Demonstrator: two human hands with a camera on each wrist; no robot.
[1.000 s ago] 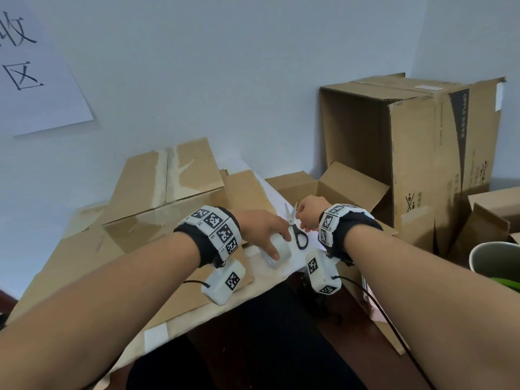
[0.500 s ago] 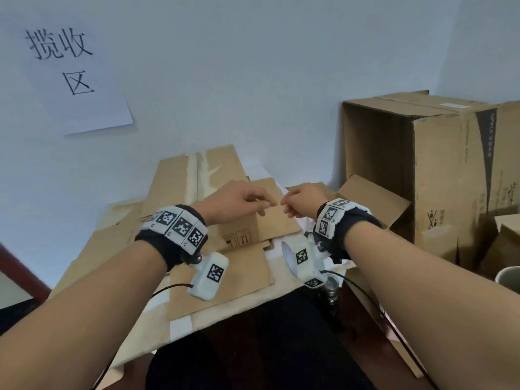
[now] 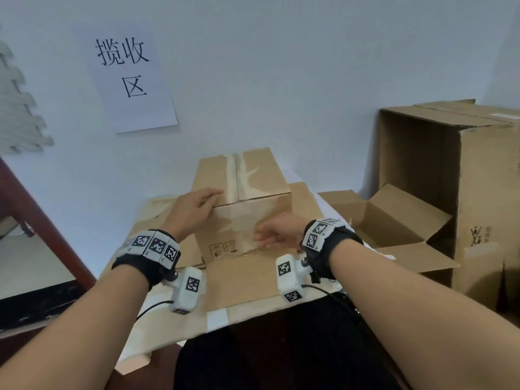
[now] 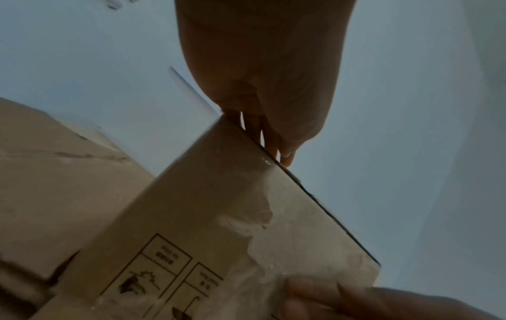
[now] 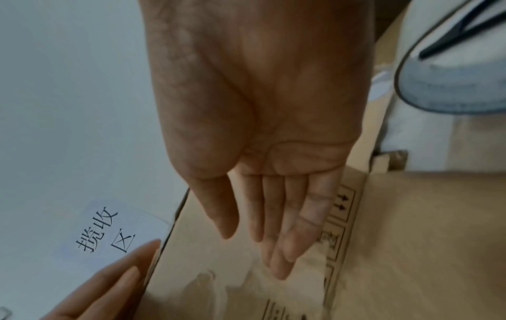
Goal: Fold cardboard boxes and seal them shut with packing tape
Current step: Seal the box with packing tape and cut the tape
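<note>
While left hand (image 3: 194, 211) rests flat atop box (image 3: 247, 220), right hand (image 3: 277, 232) grip wide, fingers straight vs front face.

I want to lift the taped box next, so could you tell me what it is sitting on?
The taped box rests on flattened cardboard sheets spread over the table; the left hand lies on its top. Whatever lies directly beneath the box is covered.
</note>
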